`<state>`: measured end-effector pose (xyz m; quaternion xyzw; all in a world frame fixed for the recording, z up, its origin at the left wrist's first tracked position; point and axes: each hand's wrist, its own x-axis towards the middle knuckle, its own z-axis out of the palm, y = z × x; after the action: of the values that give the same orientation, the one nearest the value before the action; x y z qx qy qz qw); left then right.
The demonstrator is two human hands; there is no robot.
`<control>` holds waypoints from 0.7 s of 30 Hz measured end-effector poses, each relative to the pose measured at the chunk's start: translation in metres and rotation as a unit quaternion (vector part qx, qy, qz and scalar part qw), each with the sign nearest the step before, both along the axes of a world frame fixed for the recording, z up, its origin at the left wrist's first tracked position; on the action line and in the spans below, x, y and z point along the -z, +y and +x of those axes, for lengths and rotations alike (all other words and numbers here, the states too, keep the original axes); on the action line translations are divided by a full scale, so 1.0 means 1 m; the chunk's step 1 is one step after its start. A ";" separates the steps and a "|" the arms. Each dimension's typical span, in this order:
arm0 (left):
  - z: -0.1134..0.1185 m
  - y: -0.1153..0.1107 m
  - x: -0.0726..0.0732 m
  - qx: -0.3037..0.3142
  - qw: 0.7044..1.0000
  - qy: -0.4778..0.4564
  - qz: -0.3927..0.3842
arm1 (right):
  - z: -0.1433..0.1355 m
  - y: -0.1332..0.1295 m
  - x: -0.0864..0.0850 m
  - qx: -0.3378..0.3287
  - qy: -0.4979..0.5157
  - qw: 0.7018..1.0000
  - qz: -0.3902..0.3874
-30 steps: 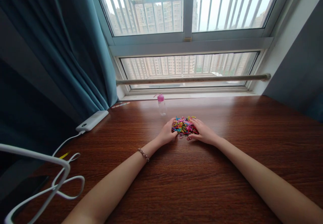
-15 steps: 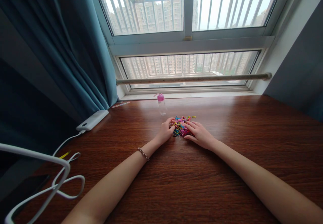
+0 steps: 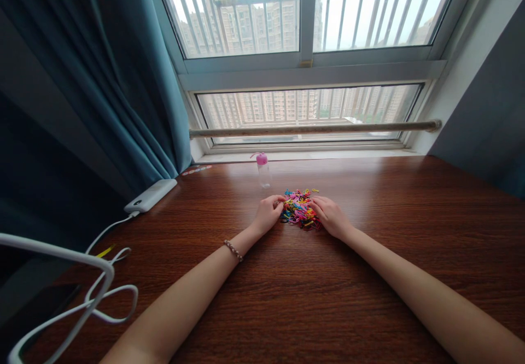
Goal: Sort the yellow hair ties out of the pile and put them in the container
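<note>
Probably light, stretchy, the bands [image 3: 299, 209] pinch best edgewise; left hand [image 3: 268, 212] at their nine o'clock, right hand [image 3: 329, 216] at three, I can't tell either grip's state.

Two hands [image 3: 267, 215] [image 3: 331, 218], one pile [image 3: 298, 211], one bottle [image 3: 263, 172]

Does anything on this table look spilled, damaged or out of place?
Nothing looks clearly damaged. The small colorful pieces lie loose in a heap between the left hand and right hand, so they might look spilled. The white cable at left loops untidily. The bottle stands upright.
</note>
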<state>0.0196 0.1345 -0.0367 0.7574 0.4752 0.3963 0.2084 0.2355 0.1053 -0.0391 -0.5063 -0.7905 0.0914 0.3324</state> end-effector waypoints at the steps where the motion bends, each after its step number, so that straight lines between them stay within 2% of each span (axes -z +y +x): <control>1: -0.001 0.001 0.001 -0.005 1.000 -0.002 0.005 | 0.000 0.000 0.000 -0.021 0.012 1.000 -0.009; 5: -0.009 0.011 0.008 -0.077 0.996 -0.019 0.052 | -0.002 0.000 -0.001 -0.074 0.068 0.995 -0.018; 9: -0.025 0.033 0.015 -0.183 0.978 -0.049 0.086 | 0.000 0.001 -0.002 -0.047 0.107 0.993 -0.007; 12: -0.035 0.054 0.015 -0.236 0.966 -0.065 0.089 | 0.002 0.001 -0.004 -0.024 0.109 0.994 -0.006; 17: -0.040 0.088 0.011 -0.218 0.973 -0.057 0.057 | 0.003 0.001 -0.007 -0.011 0.121 0.993 0.012; 21: -0.040 0.107 0.007 -0.206 0.976 -0.059 0.025 | 0.005 0.000 -0.009 -0.008 0.134 0.991 0.016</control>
<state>-0.0204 0.2415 -0.0440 0.6236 0.5979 0.4862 0.1310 0.2403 0.1054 -0.0299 -0.4777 -0.7442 0.1486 0.4425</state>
